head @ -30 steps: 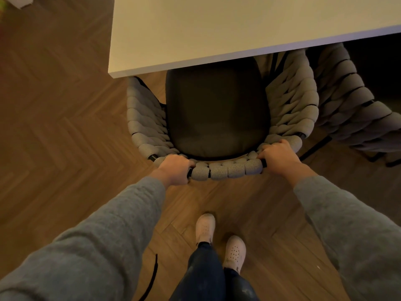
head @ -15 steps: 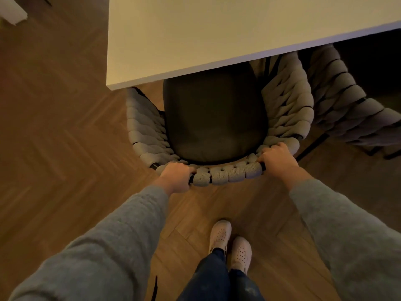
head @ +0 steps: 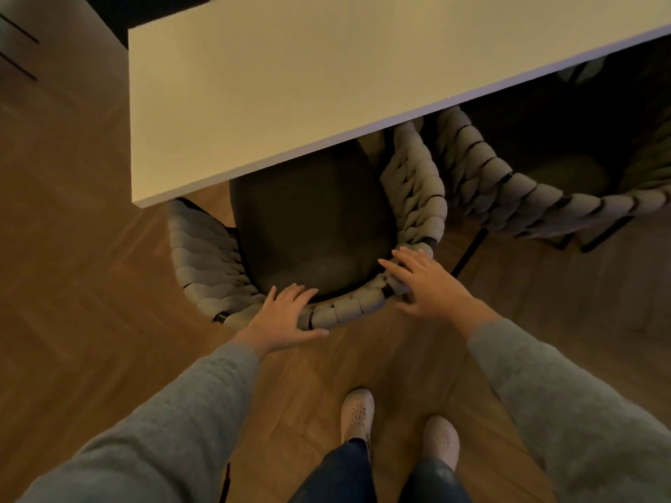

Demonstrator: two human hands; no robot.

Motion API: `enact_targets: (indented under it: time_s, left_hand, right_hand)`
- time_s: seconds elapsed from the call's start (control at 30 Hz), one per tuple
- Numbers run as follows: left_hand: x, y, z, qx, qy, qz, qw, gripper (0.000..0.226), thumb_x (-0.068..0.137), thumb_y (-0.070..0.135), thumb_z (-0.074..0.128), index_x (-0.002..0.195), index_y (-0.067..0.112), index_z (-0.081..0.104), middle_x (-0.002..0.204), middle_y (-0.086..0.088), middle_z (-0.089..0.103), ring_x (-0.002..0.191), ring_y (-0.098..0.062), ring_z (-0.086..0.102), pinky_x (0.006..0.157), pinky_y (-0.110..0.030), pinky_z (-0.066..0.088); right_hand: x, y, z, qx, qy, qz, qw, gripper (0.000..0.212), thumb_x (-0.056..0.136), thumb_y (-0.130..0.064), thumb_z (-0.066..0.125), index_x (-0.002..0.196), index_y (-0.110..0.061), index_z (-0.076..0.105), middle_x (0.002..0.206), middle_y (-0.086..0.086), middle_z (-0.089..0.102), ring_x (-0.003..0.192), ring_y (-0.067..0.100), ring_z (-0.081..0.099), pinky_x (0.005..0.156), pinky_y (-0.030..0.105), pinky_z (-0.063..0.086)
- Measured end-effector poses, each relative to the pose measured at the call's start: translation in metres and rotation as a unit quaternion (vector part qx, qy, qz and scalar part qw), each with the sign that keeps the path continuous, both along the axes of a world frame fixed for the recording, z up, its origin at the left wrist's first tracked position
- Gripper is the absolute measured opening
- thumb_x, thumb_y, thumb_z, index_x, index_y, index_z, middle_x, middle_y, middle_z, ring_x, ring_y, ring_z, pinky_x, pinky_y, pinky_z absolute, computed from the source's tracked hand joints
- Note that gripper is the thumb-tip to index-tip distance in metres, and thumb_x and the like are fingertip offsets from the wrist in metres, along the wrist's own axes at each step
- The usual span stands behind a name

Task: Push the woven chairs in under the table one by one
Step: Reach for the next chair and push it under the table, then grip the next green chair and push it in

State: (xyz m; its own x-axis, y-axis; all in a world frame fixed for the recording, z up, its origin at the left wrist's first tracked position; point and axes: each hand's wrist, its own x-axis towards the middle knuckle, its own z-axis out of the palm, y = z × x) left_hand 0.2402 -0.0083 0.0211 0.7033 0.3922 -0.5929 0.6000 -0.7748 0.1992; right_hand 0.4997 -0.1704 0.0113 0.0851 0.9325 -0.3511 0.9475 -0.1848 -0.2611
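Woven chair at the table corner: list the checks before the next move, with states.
1. Left hand holds nothing: fingers straight over the woven chair back rail, ok.
2. Right hand holds nothing: fingers straight, ok.
3. Seat under the table: front under, rear out, cannot tell if enough.
4. Gap to the second chair: armrests close, cannot tell.
5. Shoes clear of chair legs: ok.

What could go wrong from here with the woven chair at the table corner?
1. The left hand and right hand lie flat on the back of the woven chair with straight fingers, not gripping; a push could slip or skew it.
2. Its right arm sits close beside the neighbouring chair; pushing further under the table might make them rub or catch.
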Motion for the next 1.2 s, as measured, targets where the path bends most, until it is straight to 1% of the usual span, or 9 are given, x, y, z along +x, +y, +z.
enact_targets:
  time_s: [0.07, 0.13, 0.23, 0.33, 0.5, 0.63, 0.8, 1.0, 1.2]
  left_hand:
    - [0.029, -0.016, 0.006, 0.025, -0.058, -0.015, 0.998, 0.103, 0.071, 0.089, 0.016, 0.153, 0.027, 0.018, 0.16, -0.001, 0.015, 0.149, -0.019, 0.005, 0.119, -0.044, -0.003]
    - [0.063, -0.031, 0.011, 0.052, -0.098, -0.025, 0.994, 0.086, 0.085, 0.076, 0.029, 0.153, 0.026, 0.02, 0.161, -0.003, 0.012, 0.149, -0.019, 0.001, 0.117, -0.041, -0.009]
    - [0.126, -0.065, 0.023, 0.108, -0.144, -0.054, 0.982, 0.073, 0.092, 0.066, 0.038, 0.152, 0.027, 0.023, 0.162, -0.004, 0.007, 0.149, -0.02, -0.003, 0.113, -0.04, -0.013]
    - [0.182, -0.103, 0.033, 0.144, -0.154, -0.076, 0.974, 0.07, 0.092, 0.061, 0.044, 0.151, 0.028, 0.027, 0.162, -0.006, 0.004, 0.149, -0.023, -0.005, 0.115, -0.044, -0.011]
    - [0.265, -0.181, 0.034, 0.193, -0.134, -0.082, 0.969, 0.064, 0.093, 0.051, 0.048, 0.149, 0.024, 0.032, 0.162, -0.011, 0.001, 0.149, -0.028, -0.005, 0.116, -0.054, -0.004]
    - [0.333, -0.247, 0.035, 0.199, -0.117, -0.052, 0.972, 0.061, 0.094, 0.043, 0.051, 0.149, 0.023, 0.032, 0.161, -0.012, 0.001, 0.149, -0.03, -0.006, 0.118, -0.058, 0.0]
    - [0.401, -0.293, 0.038, 0.168, -0.12, -0.089, 0.974, 0.063, 0.094, 0.042, 0.052, 0.149, 0.025, 0.029, 0.162, -0.01, -0.001, 0.149, -0.03, -0.008, 0.115, -0.055, -0.008]
    - [0.481, -0.305, 0.039, 0.166, -0.135, -0.102, 0.971, 0.057, 0.094, 0.043, 0.052, 0.145, 0.024, 0.035, 0.161, -0.01, 0.012, 0.149, -0.03, 0.001, 0.117, -0.057, 0.0]
    - [0.577, -0.302, 0.023, 0.15, -0.142, -0.113, 0.972, 0.054, 0.096, 0.05, 0.045, 0.144, 0.025, 0.037, 0.16, -0.011, 0.013, 0.149, -0.029, 0.001, 0.117, -0.057, 0.0]
  right_hand:
    - [0.016, -0.019, 0.008, 0.031, 0.016, -0.043, 0.998, 0.083, 0.092, -0.052, 0.056, 0.155, -0.032, 0.006, 0.163, 0.004, 0.01, 0.15, 0.023, 0.002, 0.122, 0.042, 0.005]
    - [0.036, -0.036, 0.017, 0.045, 0.012, -0.074, 0.996, 0.08, 0.092, -0.052, 0.055, 0.155, -0.032, 0.01, 0.162, 0.004, 0.012, 0.15, 0.022, 0.004, 0.123, 0.042, 0.005]
    - [0.084, -0.071, 0.03, 0.048, -0.016, -0.117, 0.992, 0.079, 0.092, -0.051, 0.056, 0.155, -0.031, 0.013, 0.162, 0.005, 0.013, 0.15, 0.023, 0.005, 0.123, 0.043, 0.007]
    - [0.133, -0.11, 0.04, 0.041, -0.029, -0.137, 0.989, 0.077, 0.092, -0.054, 0.054, 0.154, -0.03, 0.016, 0.162, 0.007, 0.014, 0.15, 0.024, 0.005, 0.122, 0.043, 0.007]
    - [0.214, -0.186, 0.06, 0.013, -0.055, -0.162, 0.985, 0.064, 0.094, -0.054, 0.051, 0.15, -0.03, 0.032, 0.162, 0.009, 0.014, 0.149, 0.027, 0.008, 0.121, 0.045, 0.007]
    - [0.277, -0.25, 0.07, -0.015, -0.07, -0.177, 0.982, 0.063, 0.094, -0.054, 0.051, 0.15, -0.03, 0.033, 0.161, 0.008, 0.015, 0.149, 0.028, 0.009, 0.122, 0.046, 0.008]
    - [0.33, -0.294, 0.076, -0.049, -0.072, -0.203, 0.975, 0.067, 0.092, -0.053, 0.054, 0.151, -0.03, 0.029, 0.162, 0.009, 0.013, 0.15, 0.028, 0.006, 0.122, 0.047, 0.008]
    - [0.382, -0.312, 0.076, -0.038, -0.049, -0.221, 0.973, 0.071, 0.092, -0.047, 0.058, 0.152, -0.029, 0.025, 0.162, 0.008, 0.011, 0.15, 0.029, 0.005, 0.122, 0.048, 0.007]
    - [0.471, -0.311, 0.065, -0.042, -0.054, -0.236, 0.969, 0.072, 0.091, -0.047, 0.06, 0.152, -0.03, 0.026, 0.161, 0.01, 0.014, 0.149, 0.03, 0.007, 0.122, 0.048, 0.008]
